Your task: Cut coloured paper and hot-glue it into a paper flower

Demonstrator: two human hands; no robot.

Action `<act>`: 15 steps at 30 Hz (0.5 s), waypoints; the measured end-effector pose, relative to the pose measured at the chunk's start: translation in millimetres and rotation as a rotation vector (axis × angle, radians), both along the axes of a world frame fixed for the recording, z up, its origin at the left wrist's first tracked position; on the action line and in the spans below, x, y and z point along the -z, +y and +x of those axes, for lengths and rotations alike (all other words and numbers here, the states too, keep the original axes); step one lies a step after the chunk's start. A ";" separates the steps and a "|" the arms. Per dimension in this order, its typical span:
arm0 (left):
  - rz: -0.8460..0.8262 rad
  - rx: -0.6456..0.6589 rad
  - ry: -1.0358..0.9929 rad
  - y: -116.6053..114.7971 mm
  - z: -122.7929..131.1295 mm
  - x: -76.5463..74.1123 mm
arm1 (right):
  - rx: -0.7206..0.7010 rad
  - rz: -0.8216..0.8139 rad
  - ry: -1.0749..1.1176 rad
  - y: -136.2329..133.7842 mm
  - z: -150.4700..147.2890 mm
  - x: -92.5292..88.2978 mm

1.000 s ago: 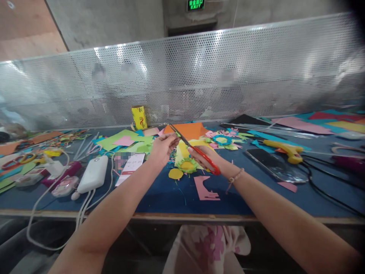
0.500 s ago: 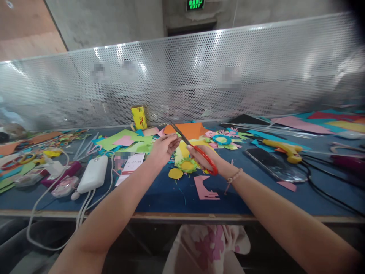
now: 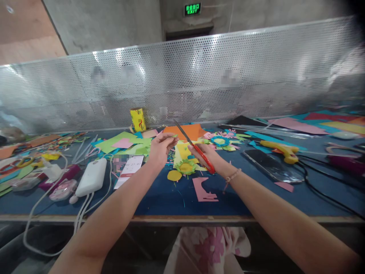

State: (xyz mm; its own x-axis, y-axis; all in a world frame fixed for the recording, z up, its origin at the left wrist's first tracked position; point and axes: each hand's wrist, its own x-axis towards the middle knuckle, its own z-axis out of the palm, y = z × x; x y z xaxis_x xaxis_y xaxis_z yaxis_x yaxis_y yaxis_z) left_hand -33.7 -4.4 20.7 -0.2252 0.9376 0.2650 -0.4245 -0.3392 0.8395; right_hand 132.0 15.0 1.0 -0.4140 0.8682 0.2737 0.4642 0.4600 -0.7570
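My left hand (image 3: 162,147) pinches a small green paper piece (image 3: 175,136) between thumb and fingertips. In my right hand (image 3: 209,156) are scissors with red handles (image 3: 204,158), their dark blades (image 3: 182,129) pointing up and away to the left, apart from the green piece. Below the hands lies a paper flower (image 3: 186,166) with a yellow centre and green fringe, beside a yellow paper disc (image 3: 174,175). Closer to me is a cut pink paper scrap (image 3: 203,190). A blue paper flower (image 3: 221,140) sits beyond my right hand, and orange paper (image 3: 188,131) lies behind the blades.
On the left are a white power bank (image 3: 91,177) with cables and a phone (image 3: 129,171) showing a timer. To the right lie a dark phone (image 3: 270,165) and a yellow glue gun (image 3: 281,149). A perforated metal screen (image 3: 182,76) backs the table, near a yellow box (image 3: 138,120).
The scissors have drawn away from my left hand, leaving a gap between the blades and its fingertips. My left hand has shifted slightly left, still pinching.
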 end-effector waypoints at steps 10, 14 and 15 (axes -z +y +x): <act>0.005 -0.066 0.029 0.0 1.8 0.1 | -0.006 0.094 -0.094 2.2 -1.7 0.5; 0.021 -0.069 0.009 -0.6 2.0 0.0 | -0.050 0.104 -0.089 0.2 -2.7 1.8; 0.017 -0.060 0.008 -0.7 2.0 -0.3 | -0.067 0.099 -0.088 -0.9 -3.0 1.2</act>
State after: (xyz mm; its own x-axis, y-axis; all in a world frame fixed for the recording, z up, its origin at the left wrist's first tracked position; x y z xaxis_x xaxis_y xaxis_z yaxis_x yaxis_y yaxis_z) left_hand -31.7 -5.1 21.0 -0.2784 0.9179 0.2827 -0.3963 -0.3778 0.8367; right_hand 129.0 14.0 -0.2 -0.4959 0.8083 0.3173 0.4924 0.5627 -0.6640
